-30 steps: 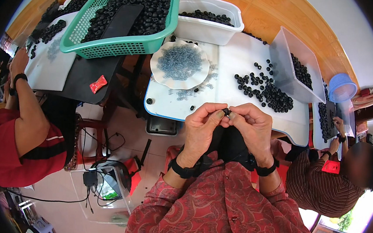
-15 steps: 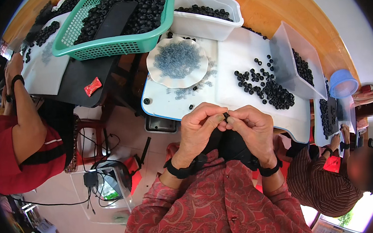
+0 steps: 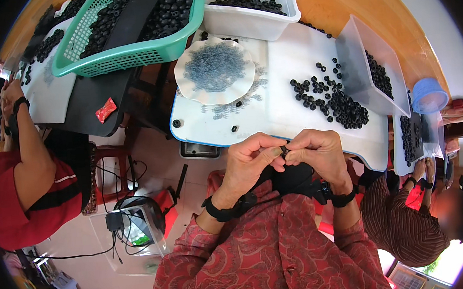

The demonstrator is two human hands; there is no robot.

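Note:
My left hand (image 3: pixel 250 162) and my right hand (image 3: pixel 320 154) meet in front of my lap, just off the table's near edge. Thumbs and fingertips of both pinch a small black part (image 3: pixel 284 150), mostly hidden by the fingers. Ahead of my left hand, a white scalloped plate (image 3: pixel 218 99) carries a heap of small grey translucent pieces, some of them spilled around it. Beyond my right hand lies a loose pile of small black ring-like parts (image 3: pixel 348 111). A single black part (image 3: pixel 234 128) sits near the table edge by my left hand.
A green basket (image 3: pixel 122 63) full of black parts stands at far left, beside a white tub (image 3: pixel 244 26). On the right are a clear bin (image 3: pixel 364 74) and a blue basket (image 3: pixel 429 96). People work at left and right. Cables (image 3: pixel 121 224) and a clear box lie on the floor.
My right hand has shifted slightly right and its fingers have changed position on the small black part. The table and its contents sit slightly differently in view. The left-hand person's hands have moved.

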